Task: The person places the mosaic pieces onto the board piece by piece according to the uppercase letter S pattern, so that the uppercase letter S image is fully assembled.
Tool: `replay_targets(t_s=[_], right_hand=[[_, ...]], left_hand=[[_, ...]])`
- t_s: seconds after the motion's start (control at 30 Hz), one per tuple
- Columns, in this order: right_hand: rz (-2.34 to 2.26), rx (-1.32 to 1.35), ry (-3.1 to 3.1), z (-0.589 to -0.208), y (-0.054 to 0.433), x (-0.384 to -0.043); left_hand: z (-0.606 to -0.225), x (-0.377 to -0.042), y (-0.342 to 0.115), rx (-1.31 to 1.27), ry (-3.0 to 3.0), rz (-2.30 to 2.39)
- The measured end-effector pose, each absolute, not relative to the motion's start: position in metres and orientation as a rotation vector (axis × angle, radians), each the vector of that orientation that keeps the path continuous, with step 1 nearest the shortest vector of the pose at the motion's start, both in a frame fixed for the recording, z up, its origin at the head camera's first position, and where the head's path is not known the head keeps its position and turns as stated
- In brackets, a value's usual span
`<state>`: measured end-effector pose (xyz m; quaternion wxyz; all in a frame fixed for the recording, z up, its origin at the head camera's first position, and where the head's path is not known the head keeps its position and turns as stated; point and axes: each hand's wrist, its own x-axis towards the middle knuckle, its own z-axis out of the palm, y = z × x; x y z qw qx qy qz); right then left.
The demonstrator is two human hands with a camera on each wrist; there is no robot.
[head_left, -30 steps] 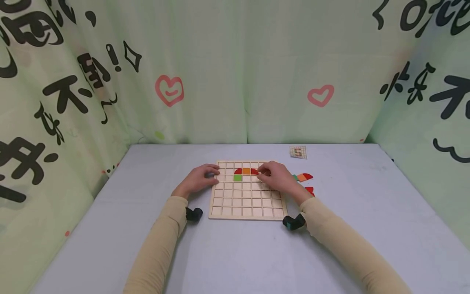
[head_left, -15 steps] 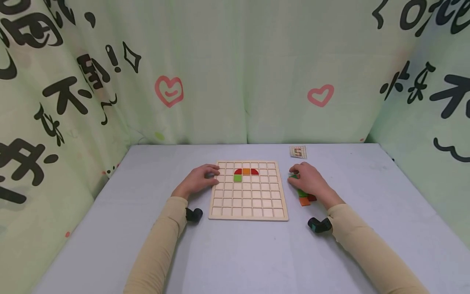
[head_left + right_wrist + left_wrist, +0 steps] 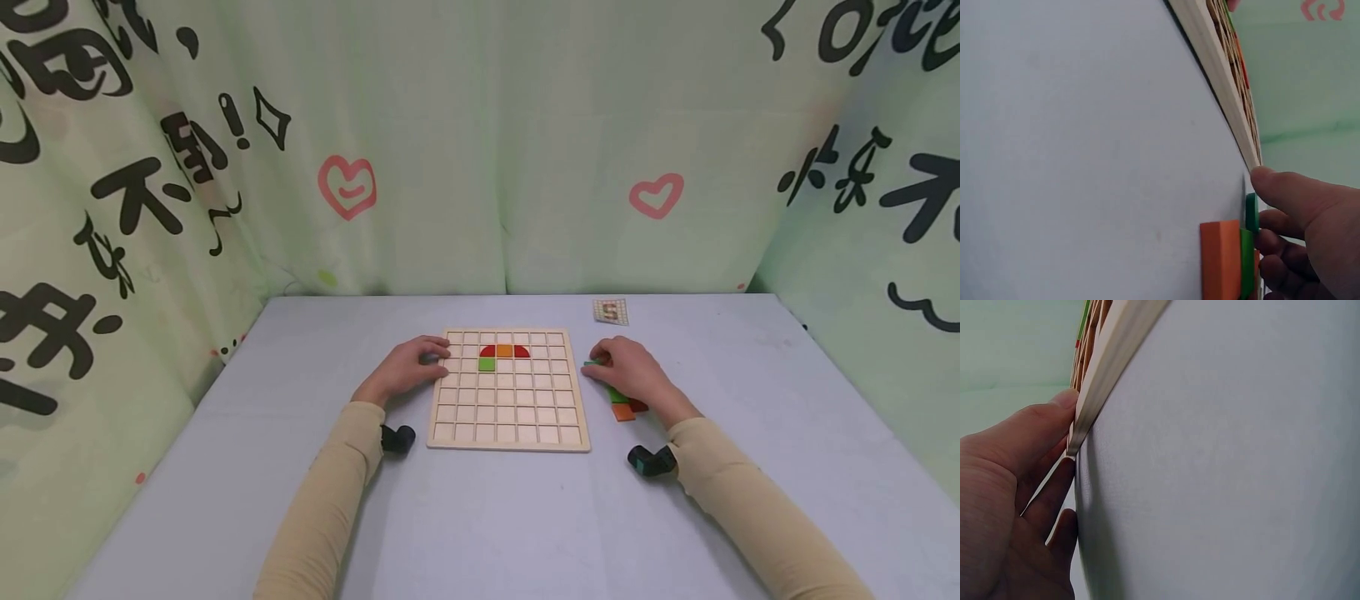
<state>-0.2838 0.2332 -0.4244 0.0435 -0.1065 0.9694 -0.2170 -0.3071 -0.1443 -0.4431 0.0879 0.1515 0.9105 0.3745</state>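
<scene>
My left hand (image 3: 405, 367) rests at the left edge of a wooden grid board (image 3: 510, 417), thumb and fingers spread apart. In the left wrist view its thumb (image 3: 1063, 400) touches the board's rim. On the board sit a red rounded piece (image 3: 488, 352), an orange square (image 3: 504, 351), another red rounded piece (image 3: 521, 352) and a green square (image 3: 487, 364). Just right of the board, my right hand (image 3: 633, 367) pinches a dark green piece (image 3: 1252, 212) close over the table. Its palm partly hides the loose pieces beneath.
By the right hand lie an orange piece (image 3: 623, 412), a green piece (image 3: 617, 396) and a dark red piece (image 3: 638, 406). A small patterned card (image 3: 611, 312) lies at the table's back edge. Pale green curtains (image 3: 495, 150) hang behind and at both sides.
My right hand has left the red rounded piece on the board and moved right to the loose pieces, where it now pinches a dark green one. The left hand stays put.
</scene>
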Motion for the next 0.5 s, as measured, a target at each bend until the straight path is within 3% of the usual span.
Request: replay_targets(t_s=[0.5], right_hand=[[-0.673, -0.388, 2.901, -0.4182, 0.2368, -0.2771]], left_hand=[[-0.4441, -0.3076, -0.1441, 0.463, 2.722, 1.098]])
